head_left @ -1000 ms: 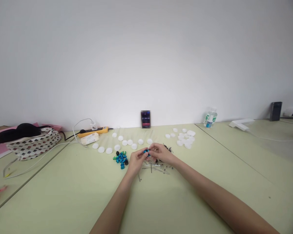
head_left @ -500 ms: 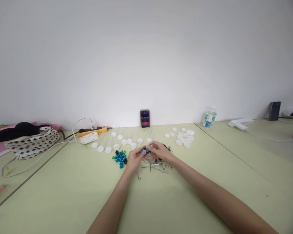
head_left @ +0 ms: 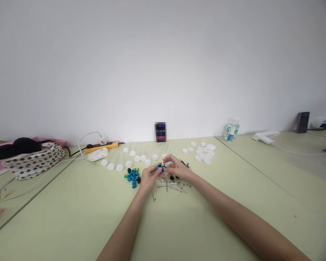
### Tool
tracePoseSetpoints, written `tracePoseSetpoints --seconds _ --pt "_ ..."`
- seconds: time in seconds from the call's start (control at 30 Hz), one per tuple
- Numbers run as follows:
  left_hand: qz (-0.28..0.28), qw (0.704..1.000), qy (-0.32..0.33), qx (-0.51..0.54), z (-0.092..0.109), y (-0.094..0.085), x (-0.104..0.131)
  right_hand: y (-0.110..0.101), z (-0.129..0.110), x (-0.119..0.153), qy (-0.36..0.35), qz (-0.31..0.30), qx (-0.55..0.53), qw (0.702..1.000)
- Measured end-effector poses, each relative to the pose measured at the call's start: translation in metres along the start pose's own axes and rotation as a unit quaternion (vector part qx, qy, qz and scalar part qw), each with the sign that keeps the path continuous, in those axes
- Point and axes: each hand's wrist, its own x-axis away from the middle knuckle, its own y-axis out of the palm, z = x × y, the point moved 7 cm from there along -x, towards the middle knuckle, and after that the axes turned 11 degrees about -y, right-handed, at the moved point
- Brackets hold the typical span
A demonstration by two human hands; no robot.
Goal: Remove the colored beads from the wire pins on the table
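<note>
My left hand (head_left: 150, 174) is closed, its thumb and fingertips on a small shiny blue fitting (head_left: 160, 167). Close by on the right, my right hand (head_left: 177, 169) has its index finger raised and its thumb low, apart from each other, beside the fitting's end; whether it touches cannot be made out. Left of my left hand lies a pile of similar blue fittings (head_left: 132, 175), with some green and black pieces among them. Thin metal rods (head_left: 171, 184) and tiny loose parts are scattered below my hands, and some round black pieces (head_left: 172, 177) lie beneath my right hand.
Clear tubes with white caps (head_left: 120, 167) lie in rows behind my hands. More white caps (head_left: 207, 161) are grouped to the right. A phone (head_left: 160, 132) leans on the wall; a bottle (head_left: 232, 130), a yellow power strip (head_left: 101, 146) and a patterned bag (head_left: 35, 161) stand around.
My right index finger has lifted away from the thumb, and the pinch at the blue fitting has spread. My left hand keeps its hold. The view has shifted slightly.
</note>
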Motion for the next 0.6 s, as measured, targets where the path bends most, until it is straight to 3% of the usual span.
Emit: tracePoseSetpoints --seconds 0.13,0.27,0.43,0.6 --pt "0.000 1.000 0.000 -0.002 0.000 0.000 0.000 0.003 0.011 0.001 0.057 -0.021 0.016 0.998" --pt "0.001 1.000 -0.004 -0.004 0.000 0.000 0.001 0.003 0.000 0.000 -0.007 -0.001 -0.012 1.000" --pt "0.005 1.000 0.000 -0.003 0.002 0.000 0.001 0.004 0.009 0.001 0.061 -0.005 0.008 0.998" --pt "0.002 1.000 -0.006 -0.005 0.003 0.002 0.003 0.000 0.004 -0.002 0.014 0.009 0.012 1.000"
